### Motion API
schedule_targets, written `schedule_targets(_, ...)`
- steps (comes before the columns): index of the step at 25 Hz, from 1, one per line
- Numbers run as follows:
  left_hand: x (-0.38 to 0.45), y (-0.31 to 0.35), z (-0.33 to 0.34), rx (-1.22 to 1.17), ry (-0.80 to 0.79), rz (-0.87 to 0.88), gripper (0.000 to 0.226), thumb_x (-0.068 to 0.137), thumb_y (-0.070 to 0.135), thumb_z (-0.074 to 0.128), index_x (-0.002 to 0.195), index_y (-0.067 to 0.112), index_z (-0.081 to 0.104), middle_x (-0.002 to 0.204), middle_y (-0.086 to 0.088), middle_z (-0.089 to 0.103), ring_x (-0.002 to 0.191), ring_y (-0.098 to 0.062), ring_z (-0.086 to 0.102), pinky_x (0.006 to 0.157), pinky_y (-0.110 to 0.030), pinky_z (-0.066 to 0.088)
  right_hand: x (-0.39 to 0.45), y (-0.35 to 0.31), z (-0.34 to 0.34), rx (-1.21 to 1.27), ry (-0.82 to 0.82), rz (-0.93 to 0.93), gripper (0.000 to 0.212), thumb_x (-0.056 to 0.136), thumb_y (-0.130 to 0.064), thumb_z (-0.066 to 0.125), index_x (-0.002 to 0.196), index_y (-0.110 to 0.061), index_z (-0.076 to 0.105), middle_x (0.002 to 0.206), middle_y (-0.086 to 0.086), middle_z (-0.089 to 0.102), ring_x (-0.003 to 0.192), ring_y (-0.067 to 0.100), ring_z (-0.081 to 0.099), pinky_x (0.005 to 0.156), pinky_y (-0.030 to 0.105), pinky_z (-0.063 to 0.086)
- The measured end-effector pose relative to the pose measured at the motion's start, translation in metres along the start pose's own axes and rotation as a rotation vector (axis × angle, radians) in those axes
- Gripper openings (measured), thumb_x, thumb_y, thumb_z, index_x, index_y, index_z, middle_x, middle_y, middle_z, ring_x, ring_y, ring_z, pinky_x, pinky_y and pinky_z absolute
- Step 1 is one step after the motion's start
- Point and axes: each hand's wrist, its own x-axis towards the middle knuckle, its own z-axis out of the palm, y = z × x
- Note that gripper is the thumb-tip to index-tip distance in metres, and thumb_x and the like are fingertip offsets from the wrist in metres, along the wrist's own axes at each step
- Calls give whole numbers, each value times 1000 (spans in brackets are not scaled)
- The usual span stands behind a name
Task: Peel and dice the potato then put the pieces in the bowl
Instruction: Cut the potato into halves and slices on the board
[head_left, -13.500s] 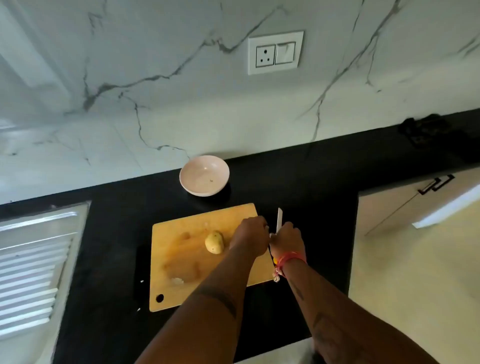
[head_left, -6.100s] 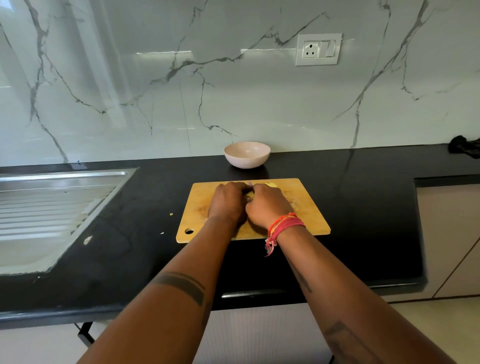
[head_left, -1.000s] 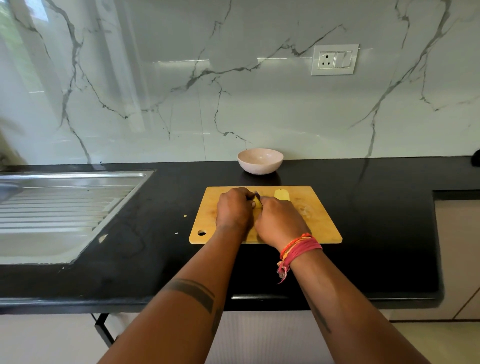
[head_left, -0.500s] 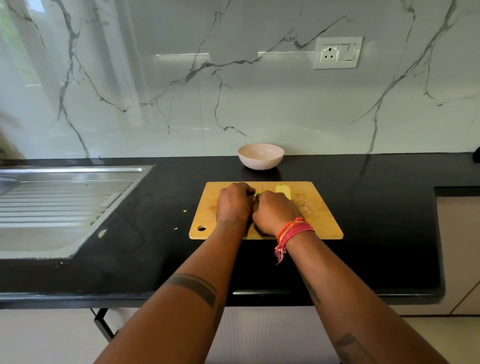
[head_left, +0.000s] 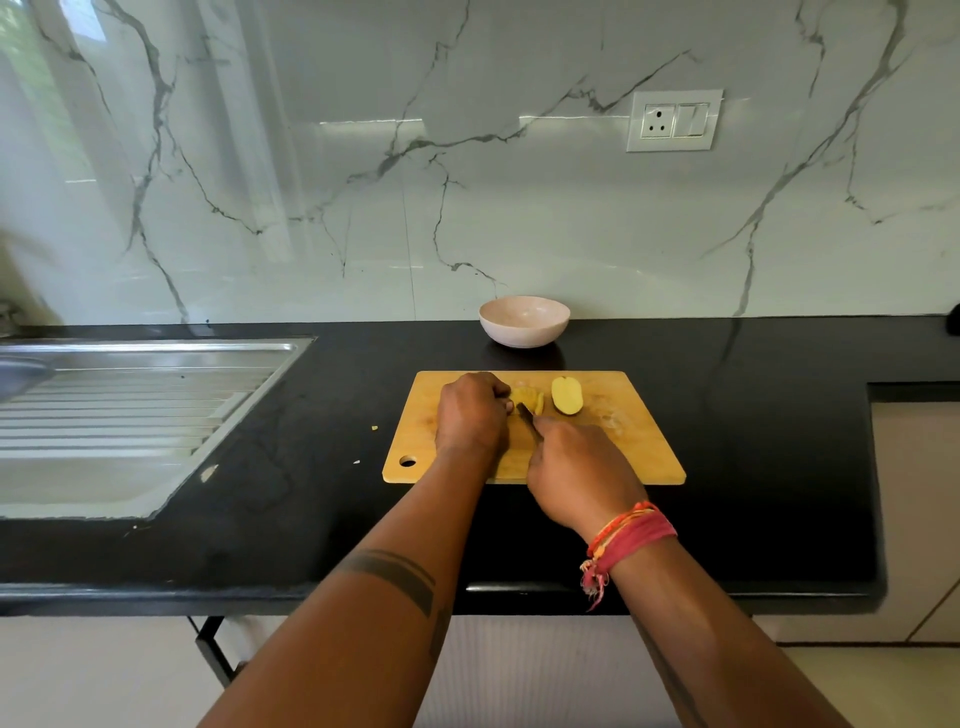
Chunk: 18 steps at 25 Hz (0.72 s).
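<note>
- Left hand (head_left: 470, 413), on the cutting board (head_left: 644, 457), curls over a potato piece (head_left: 529, 399); its grip points are hidden.
- Right hand (head_left: 576, 470) clamps the knife (head_left: 526, 414); handle hidden.
- Potato half (head_left: 566, 396), board's far edge: probably firm, wet, slippery; pin it flat side down.
- Bowl (head_left: 523, 321) behind the board.

I see a black table (head_left: 753, 467) carrying a wooden cutting board (head_left: 639, 452) near its front edge, a pale bowl (head_left: 523, 321) behind it by the wall, a steel sink (head_left: 130, 415) set in at left, and small scraps (head_left: 374, 427) beside the board.
</note>
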Motion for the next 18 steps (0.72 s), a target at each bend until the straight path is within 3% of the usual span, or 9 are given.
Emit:
schedule_targets(4,2,-2,0,30,2,16,21,94,16,72,113,20,77,106,-1,75,94,-15,67,81,-30,58,19,-16,2,-3,12,12,35,97,-14,49,131,-16,59,112,10,69,98,29,66,69,30,42)
schedule_targets(13,6,-4,-1,114,-8,73,20,99,13,62,107,19,79,104,-3,75,95,-18,67,80,-29,56,62,-20,14,-5,-89,44,33,96,-17,49,125,-11,64,113,14,70,101,32,67,71,30,42)
schedule_targets(18,8,-4,2,-4,6,-25,16,95,14,69,106,20,80,102,0,75,93,-14,66,83,-29,57,50,-8,11,-80,-178,11,26,95,-17,52,117,-12,65,100,11,69,79,26,59,65,32,42)
